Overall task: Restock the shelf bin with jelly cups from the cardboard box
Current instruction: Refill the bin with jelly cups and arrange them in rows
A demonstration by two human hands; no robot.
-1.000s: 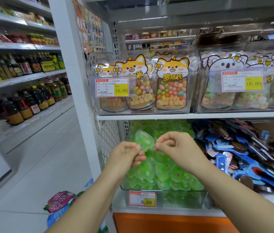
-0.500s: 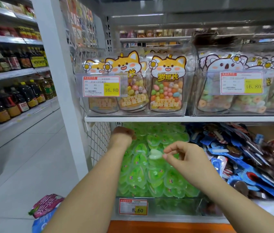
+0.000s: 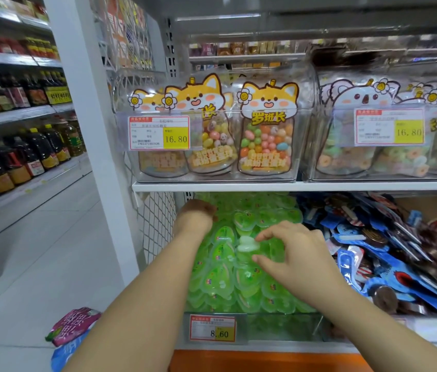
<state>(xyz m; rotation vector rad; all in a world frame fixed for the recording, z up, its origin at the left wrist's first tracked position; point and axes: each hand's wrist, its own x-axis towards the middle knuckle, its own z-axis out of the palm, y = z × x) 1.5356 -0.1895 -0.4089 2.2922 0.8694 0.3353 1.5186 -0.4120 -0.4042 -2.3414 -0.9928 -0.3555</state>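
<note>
The right hand pinches a pale translucent jelly cup over the clear plastic shelf bin; the left hand's grip is hidden.

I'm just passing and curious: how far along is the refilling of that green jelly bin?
Mostly done, it seems: the shelf bin is heaped with green jelly cups almost to the shelf above. In hand: the right hand pinches a pale jelly cup over the pile; the left hand reaches toward the back, fingers hidden. Left: unclear, the cardboard box is out of view.
</note>
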